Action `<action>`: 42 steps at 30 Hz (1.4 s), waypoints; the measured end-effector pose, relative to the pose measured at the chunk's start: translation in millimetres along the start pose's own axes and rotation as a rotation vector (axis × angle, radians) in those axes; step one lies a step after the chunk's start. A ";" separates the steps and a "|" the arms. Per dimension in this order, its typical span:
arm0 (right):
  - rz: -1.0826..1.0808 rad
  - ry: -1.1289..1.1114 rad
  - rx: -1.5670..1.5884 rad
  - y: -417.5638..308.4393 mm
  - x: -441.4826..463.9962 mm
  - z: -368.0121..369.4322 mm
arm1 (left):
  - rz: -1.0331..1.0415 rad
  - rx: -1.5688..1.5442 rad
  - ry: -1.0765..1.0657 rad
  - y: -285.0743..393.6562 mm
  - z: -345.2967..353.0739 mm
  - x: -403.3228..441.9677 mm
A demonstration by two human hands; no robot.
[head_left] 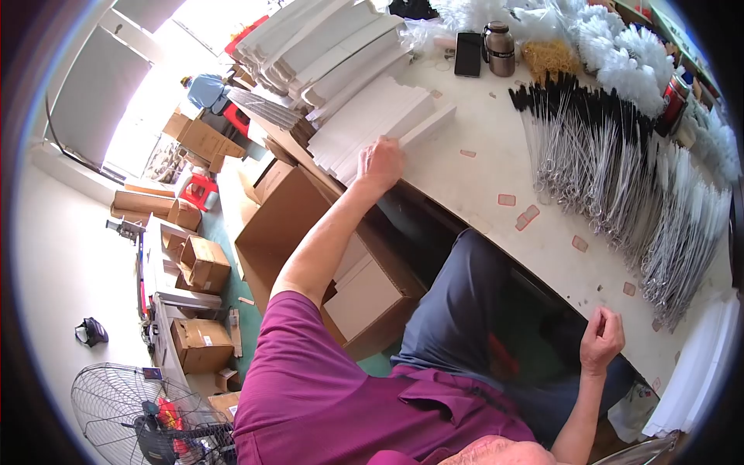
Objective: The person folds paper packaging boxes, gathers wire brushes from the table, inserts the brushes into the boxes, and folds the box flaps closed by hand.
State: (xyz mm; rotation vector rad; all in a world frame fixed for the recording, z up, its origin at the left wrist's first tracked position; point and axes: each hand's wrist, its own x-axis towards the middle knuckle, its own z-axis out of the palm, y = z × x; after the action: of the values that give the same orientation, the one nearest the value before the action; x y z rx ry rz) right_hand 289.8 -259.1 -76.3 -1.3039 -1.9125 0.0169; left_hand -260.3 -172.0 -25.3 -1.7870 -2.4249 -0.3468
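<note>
My left hand [380, 164] is closed at the near end of a long, narrow white carton [428, 127], at the edge of a layer of similar flat white cartons [368, 128]. Its fingertips are partly hidden. My right hand [603, 341] is held over the table's front edge with its fingers curled in; whatever might be inside them is hidden. Across the right side of the white table [473, 178] lies a dense row of thin brushes [597, 155] with twisted wire stems and looped ends, some with black bristles and others with white.
Tall stacks of white cartons [325, 46] stand at the back left. A phone [467, 54], a steel flask [498, 49] and a red can [674, 99] sit toward the back. An open cardboard box [271, 232] is below my left arm. Small red-edged labels [527, 218] dot the tabletop.
</note>
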 end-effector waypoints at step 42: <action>0.709 -0.148 -0.968 116.8 -94.2 -238.6 | 0.565 -0.438 0.140 187.9 55.1 -86.4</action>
State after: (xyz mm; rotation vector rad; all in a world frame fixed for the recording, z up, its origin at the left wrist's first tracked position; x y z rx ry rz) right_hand 540.7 -375.0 -21.0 -2.6302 -1.4747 -0.5173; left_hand -52.8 -185.6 -75.6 -2.4154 -1.7321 -0.9443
